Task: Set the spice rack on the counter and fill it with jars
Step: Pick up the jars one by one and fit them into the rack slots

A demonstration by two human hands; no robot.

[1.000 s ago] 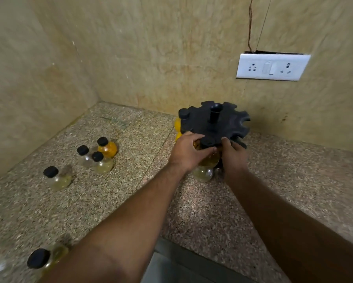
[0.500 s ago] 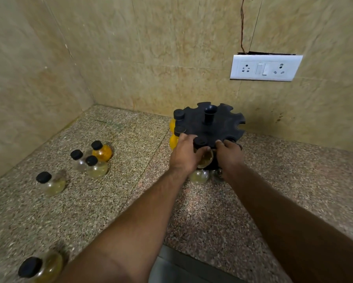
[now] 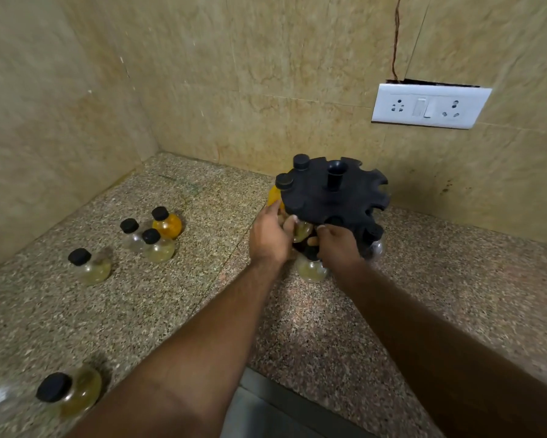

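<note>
- Both hands sit lower than a second ago: fingertips that lay on the rim of the spice rack (image 3: 338, 200) now curl beneath its front edge.
- One black rack stands on the counter (image 3: 297, 327), right of centre and near the back wall.
- The left hand (image 3: 270, 237) and right hand (image 3: 340, 248) meet at the rack's front and pinch the pale jar (image 3: 303, 230) between them, just under the rim.
- Five jars show at the rack: the pale jar, a back jar (image 3: 300, 161), an orange-filled jar (image 3: 273, 197) at the left edge touching the left hand, a lower jar (image 3: 311, 270) beneath the hands, and a clear lower jar (image 3: 375, 248) beside the right hand.
- Five loose jars stand well left of the hands: a trio of orange jar (image 3: 167, 224), clear jar (image 3: 132, 238) and yellowish jar (image 3: 158, 252), then a single jar (image 3: 90, 270) and a near jar (image 3: 72, 393) at lower left.
- One socket plate (image 3: 430, 105) hangs at upper right.
</note>
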